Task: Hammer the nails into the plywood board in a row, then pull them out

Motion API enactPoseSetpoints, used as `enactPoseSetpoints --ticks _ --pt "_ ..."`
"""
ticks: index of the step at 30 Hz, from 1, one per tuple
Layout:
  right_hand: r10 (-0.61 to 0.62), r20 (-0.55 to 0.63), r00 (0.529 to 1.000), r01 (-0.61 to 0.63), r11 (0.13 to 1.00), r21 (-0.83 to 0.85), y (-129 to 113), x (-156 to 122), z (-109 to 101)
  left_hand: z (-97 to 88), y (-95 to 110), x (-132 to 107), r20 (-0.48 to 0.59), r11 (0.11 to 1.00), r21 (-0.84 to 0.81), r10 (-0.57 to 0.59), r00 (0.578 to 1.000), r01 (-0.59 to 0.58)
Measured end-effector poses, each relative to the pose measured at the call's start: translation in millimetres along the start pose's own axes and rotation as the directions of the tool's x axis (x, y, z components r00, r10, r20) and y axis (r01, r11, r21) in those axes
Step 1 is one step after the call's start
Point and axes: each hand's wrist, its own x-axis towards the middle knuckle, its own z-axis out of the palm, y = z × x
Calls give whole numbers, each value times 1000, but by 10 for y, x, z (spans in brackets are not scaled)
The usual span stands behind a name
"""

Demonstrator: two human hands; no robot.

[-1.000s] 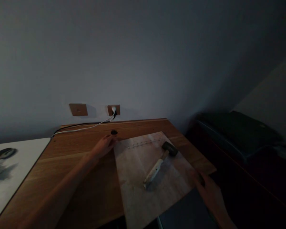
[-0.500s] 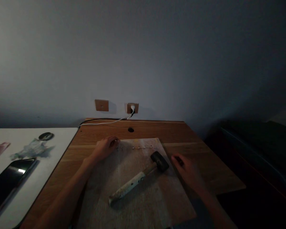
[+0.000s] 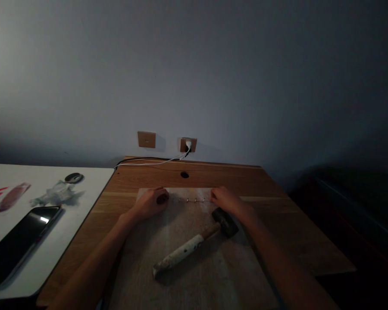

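A pale wooden board [image 3: 194, 275] lies on a brown desk [image 3: 287, 224]. A row of small nails [image 3: 194, 199] stands along the board's far edge. My left hand [image 3: 151, 201] rests at the left end of that row with its fingers curled. At the right end of the row is my right hand [image 3: 224, 200], its fingers bent down onto the board. What either hand holds, if anything, is hidden in the dim light. A hammer [image 3: 194, 247] with a dark head and pale handle lies on the board, just below my right hand.
A white table [image 3: 35, 206] adjoins the desk on the left, carrying a dark phone [image 3: 19, 243], crumpled plastic [image 3: 54, 194] and a small dark disc [image 3: 73, 177]. A white cable [image 3: 155, 162] runs to a wall socket [image 3: 188, 144]. Dark furniture stands at the right.
The view swung left and the board now lies square in front of me. My right hand moved from the board's right edge up to the right end of the nail row.
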Motion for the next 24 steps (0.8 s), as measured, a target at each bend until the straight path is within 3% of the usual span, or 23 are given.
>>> enactPoseSetpoints --ticks 7,24 --pt "-124 -12 992 124 992 8 -172 -10 -65 -12 12 6 11 1000 5 5 1000 -5" --pt "-248 -47 968 251 965 70 -509 26 -76 -7 4 -16 -43 999 22 -28 999 29"
